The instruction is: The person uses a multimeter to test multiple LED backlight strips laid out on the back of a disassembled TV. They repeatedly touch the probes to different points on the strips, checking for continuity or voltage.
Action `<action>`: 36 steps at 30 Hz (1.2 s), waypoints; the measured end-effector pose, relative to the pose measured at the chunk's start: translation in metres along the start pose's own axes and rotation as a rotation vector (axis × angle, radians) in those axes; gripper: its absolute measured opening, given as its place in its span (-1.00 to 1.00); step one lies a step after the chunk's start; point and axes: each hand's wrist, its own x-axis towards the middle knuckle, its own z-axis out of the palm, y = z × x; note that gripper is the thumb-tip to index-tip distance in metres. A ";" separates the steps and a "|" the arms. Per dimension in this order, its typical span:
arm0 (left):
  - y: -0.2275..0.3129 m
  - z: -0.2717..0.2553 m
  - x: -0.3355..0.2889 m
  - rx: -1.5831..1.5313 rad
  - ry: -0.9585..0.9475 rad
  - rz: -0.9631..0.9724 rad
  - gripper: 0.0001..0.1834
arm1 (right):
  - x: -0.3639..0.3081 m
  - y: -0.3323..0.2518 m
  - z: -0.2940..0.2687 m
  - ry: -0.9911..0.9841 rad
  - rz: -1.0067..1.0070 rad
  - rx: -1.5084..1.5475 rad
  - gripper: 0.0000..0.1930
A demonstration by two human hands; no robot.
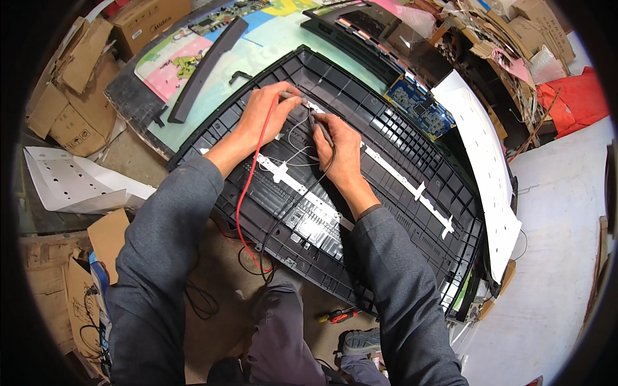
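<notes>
A large black plastic TV back cover (315,270) lies in front of me, its ribbed inside facing up. White LED backlight strips (402,177) run along it, and a nearer white strip (280,172) lies across its middle. My left hand (264,116) is closed in a pinch on a test probe with a red lead (243,193). Close beside it, my right hand (344,151) grips a second test probe with a black lead (302,196). Both probe tips meet the far end of a strip, though fingers partly hide the contact. Thin pale wires (293,138) loop between the hands.
A black plastic bar (209,67) and a green circuit board (212,24) lie on the patterned glass table (151,116). A blue circuit board (418,109) and a white perforated sheet (479,161) flank the cover's right. Cardboard boxes (80,125) stand left; a red-handled screwdriver (341,315) lies on the floor.
</notes>
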 end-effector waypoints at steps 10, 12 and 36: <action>0.003 0.000 -0.001 0.049 0.012 0.066 -0.70 | -0.002 0.000 -0.001 -0.001 0.022 0.004 -0.77; -0.001 -0.002 -0.002 0.028 0.015 0.072 -0.71 | -0.001 0.000 0.002 0.002 0.008 -0.013 -0.76; -0.004 -0.002 0.001 0.024 -0.016 0.014 -0.71 | -0.001 0.000 0.002 -0.003 0.031 0.004 -0.75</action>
